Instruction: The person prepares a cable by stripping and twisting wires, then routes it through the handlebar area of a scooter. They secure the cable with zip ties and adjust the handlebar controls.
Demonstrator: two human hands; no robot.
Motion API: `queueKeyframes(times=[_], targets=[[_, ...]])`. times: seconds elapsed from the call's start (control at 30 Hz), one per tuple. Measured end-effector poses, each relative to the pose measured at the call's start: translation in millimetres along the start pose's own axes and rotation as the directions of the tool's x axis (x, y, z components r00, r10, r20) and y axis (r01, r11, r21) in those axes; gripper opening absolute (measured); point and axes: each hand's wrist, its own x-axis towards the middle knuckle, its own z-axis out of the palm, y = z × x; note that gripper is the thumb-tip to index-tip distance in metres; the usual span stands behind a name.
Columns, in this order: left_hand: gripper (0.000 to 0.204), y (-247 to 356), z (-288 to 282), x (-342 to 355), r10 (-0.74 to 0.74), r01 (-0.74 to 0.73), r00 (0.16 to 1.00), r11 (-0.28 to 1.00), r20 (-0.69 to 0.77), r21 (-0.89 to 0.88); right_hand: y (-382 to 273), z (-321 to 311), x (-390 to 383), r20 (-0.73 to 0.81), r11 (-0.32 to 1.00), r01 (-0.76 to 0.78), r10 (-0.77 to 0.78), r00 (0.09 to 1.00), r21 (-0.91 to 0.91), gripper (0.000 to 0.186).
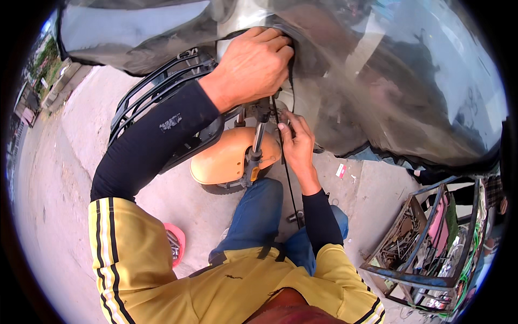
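My left hand (253,67) is raised at the front of the vehicle, its fingers curled in at the edge of a clear plastic cover with dark trim (345,81). What those fingers grip is hidden. Lower and to the right, my right hand (299,146) has its thumb and fingers closed on a thin black cable (290,181), which hangs down toward the ground between my legs. Beside the cable stands a shiny fork tube (259,137), running down past an orange front fender (221,156) with a dark tire under it.
A black metal rack (132,102) juts out left of the fork. On the concrete sit a pink bowl (181,243) with metal parts and, at right, a metal-framed cart (415,281) full of tools and scrap. A small red-and-white packet (341,170) lies nearby. A person's hand (504,206) shows at the far right.
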Motion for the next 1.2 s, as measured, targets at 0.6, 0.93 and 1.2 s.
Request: queueKeyframes(times=[0.6, 0.93, 1.2], targets=[[0.024, 7.8, -0.5, 8.8, -0.107, 0.078, 0.969, 0.988, 0.223, 0.134, 77.7, -135.9, -202.4, -0.025, 0.944, -0.329, 0.329, 0.944, -0.007, 0.018], [0.025, 4.3, -26.6, 9.9, -0.181, 0.121, 0.908, 0.977, 0.378, 0.179, -30.2, -106.3, -224.4, 0.148, 0.701, -0.713, 0.702, 0.696, 0.029, 0.016], [0.029, 27.7, -54.1, 0.6, -0.256, 0.184, 0.815, 0.965, 0.520, 0.188, -144.8, -118.0, -275.0, -0.039, 0.558, -0.817, 0.828, 0.559, 0.148, 0.013]])
